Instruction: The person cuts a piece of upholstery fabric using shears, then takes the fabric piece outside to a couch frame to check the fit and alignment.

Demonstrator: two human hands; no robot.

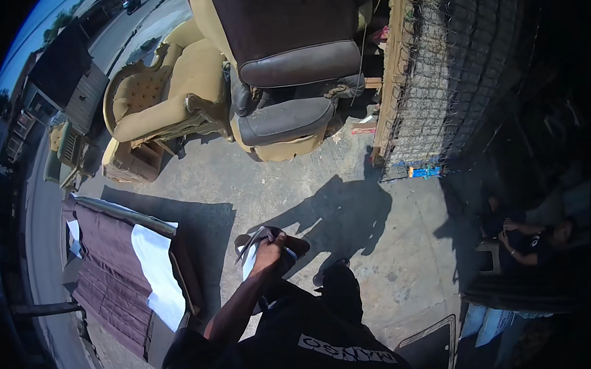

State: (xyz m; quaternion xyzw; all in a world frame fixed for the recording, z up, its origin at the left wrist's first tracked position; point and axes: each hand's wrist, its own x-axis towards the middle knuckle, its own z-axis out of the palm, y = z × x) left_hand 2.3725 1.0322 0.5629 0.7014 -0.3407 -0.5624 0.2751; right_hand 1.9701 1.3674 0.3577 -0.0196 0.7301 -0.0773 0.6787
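My left hand (270, 251) reaches out in front of my body, its fingers closed on a bunched piece of brown fabric (295, 245). White material shows beside the brown, just under the hand. What else may be inside the grip is too small to make out. Of my right hand nothing shows. To the left, a large sheet of brown quilted fabric (113, 287) is spread over a raised surface, with a white piece (154, 264) lying on it.
Ahead on the concrete stand a worn dark armchair (285, 120) and a yellow tufted sofa (156, 94). An upright spring frame (418, 84) stands at the far right. A person (529, 243) sits in shade to the right. A dark-framed panel (431, 345) lies nearer.
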